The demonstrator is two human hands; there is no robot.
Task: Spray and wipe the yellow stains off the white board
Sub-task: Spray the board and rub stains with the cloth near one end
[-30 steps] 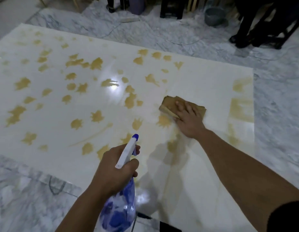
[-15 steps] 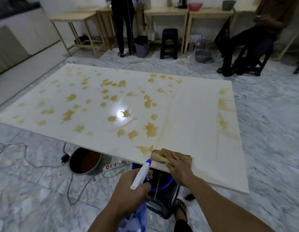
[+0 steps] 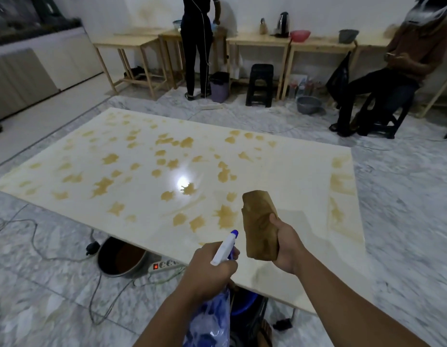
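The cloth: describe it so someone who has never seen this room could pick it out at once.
Start at the big white board spotted with yellow stains, lying low over the marble floor. Above its near edge the right hand holds up the cloth, clear of the surface. It is a folded brown-stained rag, unlike the blue and white spray bottle in the left hand beside it.

The lower part of the spray bottle point(image 3: 212, 319) is cut off by the bottom edge, and its trigger is hidden under the fingers point(image 3: 226, 267) of the left hand point(image 3: 207, 269). The fingers of the right hand point(image 3: 288, 242) are mostly hidden behind the brown cloth point(image 3: 260, 226). The board point(image 3: 280, 156) covers part of the pot point(image 3: 120, 257) and the power strip point(image 3: 165, 264) below it. The floor point(image 3: 412, 221) at right is blurred.
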